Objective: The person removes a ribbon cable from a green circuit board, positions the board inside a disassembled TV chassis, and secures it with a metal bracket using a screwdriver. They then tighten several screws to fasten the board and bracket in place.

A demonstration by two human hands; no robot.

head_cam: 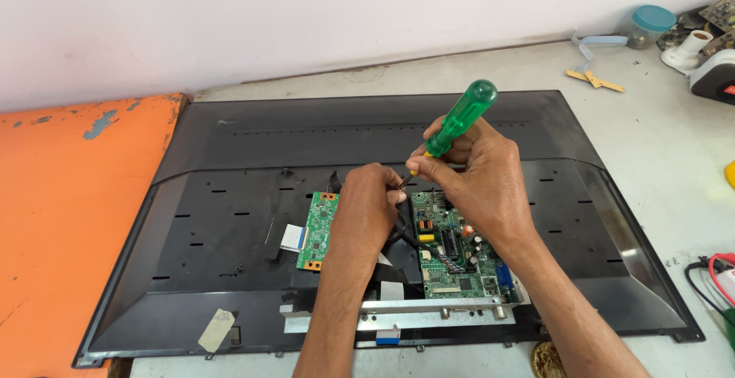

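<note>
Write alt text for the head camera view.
The right hand drives a green-handled screwdriver at the main circuit board in an open flat-screen television back, while the left hand steadies its tip. A smaller green board lies alongside.

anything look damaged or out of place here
Yes. The orange surface at left has chipped paint near its top edge, showing grey patches. A scrap of tape sits askew on the lower left of the television's back panel, and the white table looks grimy.
</note>
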